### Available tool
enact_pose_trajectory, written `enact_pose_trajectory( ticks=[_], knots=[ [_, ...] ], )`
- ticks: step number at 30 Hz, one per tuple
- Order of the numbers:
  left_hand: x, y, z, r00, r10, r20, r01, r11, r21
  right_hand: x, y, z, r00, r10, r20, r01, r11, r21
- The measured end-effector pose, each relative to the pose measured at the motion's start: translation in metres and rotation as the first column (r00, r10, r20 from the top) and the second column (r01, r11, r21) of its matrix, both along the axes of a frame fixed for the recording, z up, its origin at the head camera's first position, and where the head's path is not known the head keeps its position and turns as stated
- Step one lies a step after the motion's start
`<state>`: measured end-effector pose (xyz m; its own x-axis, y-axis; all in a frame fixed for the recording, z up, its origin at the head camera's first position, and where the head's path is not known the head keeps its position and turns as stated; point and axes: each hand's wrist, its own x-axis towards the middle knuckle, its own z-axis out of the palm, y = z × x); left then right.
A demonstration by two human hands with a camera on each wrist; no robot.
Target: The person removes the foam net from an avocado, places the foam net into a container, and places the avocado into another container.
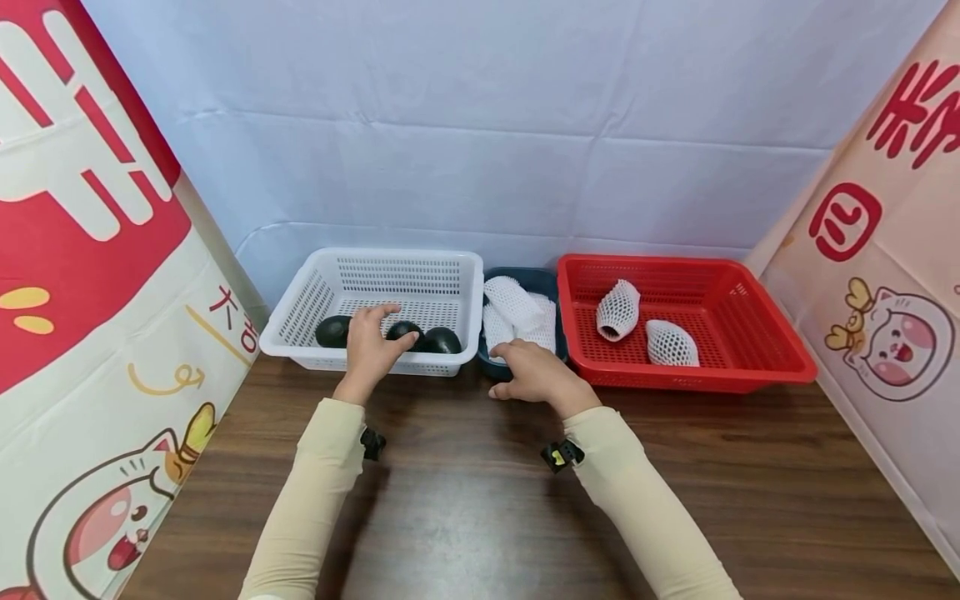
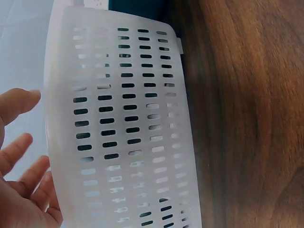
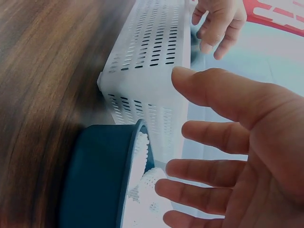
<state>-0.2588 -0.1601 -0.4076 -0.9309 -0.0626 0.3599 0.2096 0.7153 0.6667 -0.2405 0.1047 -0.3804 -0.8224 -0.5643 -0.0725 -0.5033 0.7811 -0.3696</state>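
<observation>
My left hand hangs over the front rim of the white basket, thumb and fingers spread and holding nothing. Inside lie three dark, smooth oval fruits that look like avocados: one left of the hand, another close by the thumb, and a third to its right. In the left wrist view the basket wall hides them. My right hand is above the front edge of the dark blue bin, fingers apart and nothing in them. White foam net sleeves fill that bin.
To the right stands a red basket with two white foam-netted pieces, one tilted and one lying down. All three containers sit side by side on a brown wooden table, against a pale cloth backdrop. Printed cloths flank both sides.
</observation>
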Motion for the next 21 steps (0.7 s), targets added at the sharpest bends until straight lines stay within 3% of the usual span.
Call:
enact_pose_trajectory(
  ticks=[21],
  knots=[
    [0.0098, 0.0042, -0.0026, 0.998, -0.054, -0.044, 0.050, 0.995, -0.087, 0.0049, 0.0011, 0.0011, 0.999, -0.010, 0.031, 0.010, 1.000, 0.008]
  ],
)
